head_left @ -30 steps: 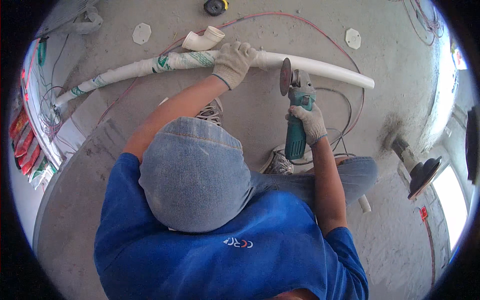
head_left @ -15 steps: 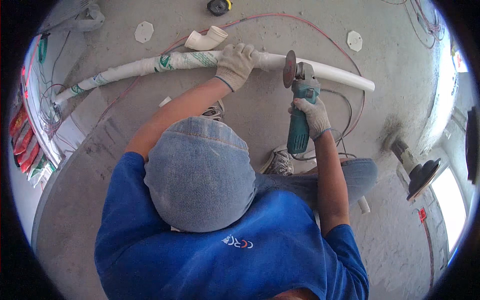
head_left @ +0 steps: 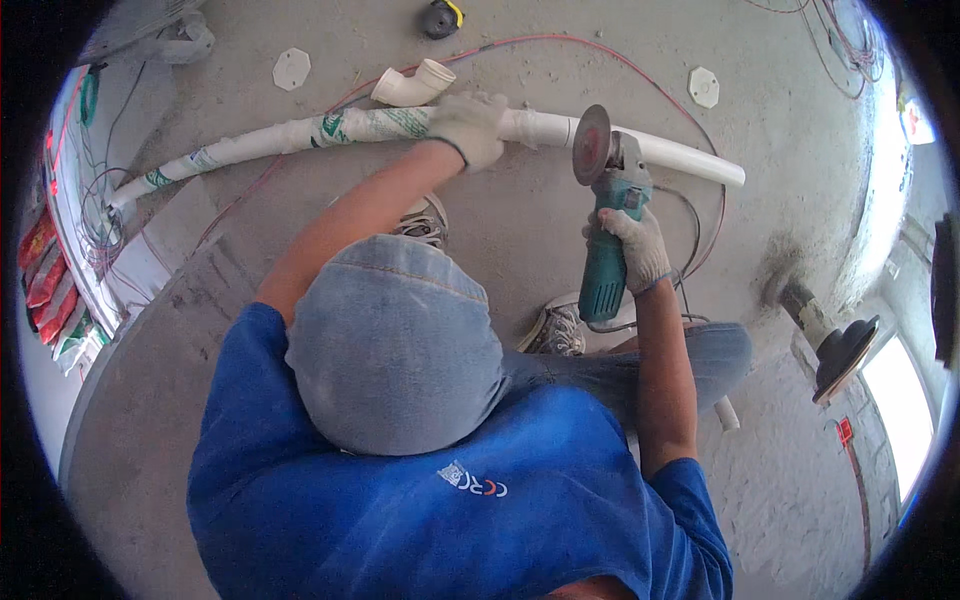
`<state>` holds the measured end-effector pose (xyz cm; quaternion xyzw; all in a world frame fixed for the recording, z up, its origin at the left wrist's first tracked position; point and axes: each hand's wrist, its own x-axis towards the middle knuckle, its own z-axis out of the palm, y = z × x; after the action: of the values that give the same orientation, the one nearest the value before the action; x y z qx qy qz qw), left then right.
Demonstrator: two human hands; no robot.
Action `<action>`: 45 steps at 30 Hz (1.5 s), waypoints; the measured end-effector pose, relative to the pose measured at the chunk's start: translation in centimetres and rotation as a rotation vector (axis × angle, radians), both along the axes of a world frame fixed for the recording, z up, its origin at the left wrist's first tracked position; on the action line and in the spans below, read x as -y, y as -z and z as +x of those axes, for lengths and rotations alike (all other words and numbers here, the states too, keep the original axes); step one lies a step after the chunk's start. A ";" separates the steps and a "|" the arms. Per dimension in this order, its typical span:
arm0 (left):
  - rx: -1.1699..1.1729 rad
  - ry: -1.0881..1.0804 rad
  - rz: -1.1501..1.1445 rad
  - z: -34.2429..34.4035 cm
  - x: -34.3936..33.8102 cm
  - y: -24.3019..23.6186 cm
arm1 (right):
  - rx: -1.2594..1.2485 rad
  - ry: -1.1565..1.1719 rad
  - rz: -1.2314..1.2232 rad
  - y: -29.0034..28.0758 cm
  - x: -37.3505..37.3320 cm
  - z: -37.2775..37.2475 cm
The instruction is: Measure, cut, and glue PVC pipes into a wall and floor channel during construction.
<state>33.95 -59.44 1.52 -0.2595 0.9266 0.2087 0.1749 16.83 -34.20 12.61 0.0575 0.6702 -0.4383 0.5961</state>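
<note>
A long white plastic pipe (head_left: 690,160), partly wrapped in film with green print, lies across the floor in front of me. My left hand (head_left: 468,130), in a pale knit glove, is closed over the pipe near its middle. My gloved right hand (head_left: 637,245) grips the body of a teal angle grinder (head_left: 603,275), thumb lying along its side. The grinder's reddish cutting disc (head_left: 592,145) tilts its flat face toward the left and overlaps the pipe in view; I cannot tell whether they touch. A thin dark line shows on the pipe left of the disc.
A cream elbow fitting (head_left: 414,84) lies just beyond the pipe. Farther off are a black-and-yellow tape measure (head_left: 441,19) and two white octagonal plates (head_left: 291,69). A red cable (head_left: 640,62) loops around the pipe. A stub pipe with a dark flange (head_left: 845,355) stands right.
The grinder has drawn slightly back toward me and turned, so more of its disc face shows. My left hand stays on the pipe, slightly blurred.
</note>
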 end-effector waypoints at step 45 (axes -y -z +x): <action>-0.013 0.167 -0.264 0.6 -1.7 0.4 | -0.026 -0.068 0.077 1.8 -1.5 0.7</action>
<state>34.54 -57.69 1.16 -0.2010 0.9654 0.0714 0.1497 17.52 -32.75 10.84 0.0518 0.6958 -0.3926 0.5992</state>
